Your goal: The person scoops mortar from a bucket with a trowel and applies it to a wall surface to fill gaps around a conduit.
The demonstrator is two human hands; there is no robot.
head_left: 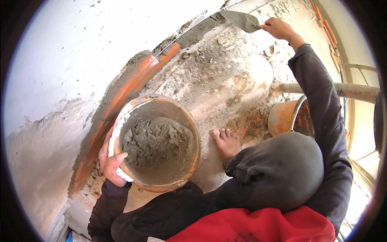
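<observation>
My left hand grips the left rim of an orange, mortar-stained bucket, its thumb over a white edging on the rim. Grey wet mortar fills part of the bucket. At the far top, my right hand is closed round the handle of a trowel; the handle itself is mostly hidden by the fingers. The trowel's grey-smeared blade points left, over a strip of mortar along the wall's foot. Orange hollow bricks lie in a row nearer me, with mortar beside them.
A white wall rises on the left. A taut string runs along the brick line. Behind my bare foot stands a second orange bucket, near a horizontal pole. Rubble and dried mortar cover the floor. Loose bricks lie far right.
</observation>
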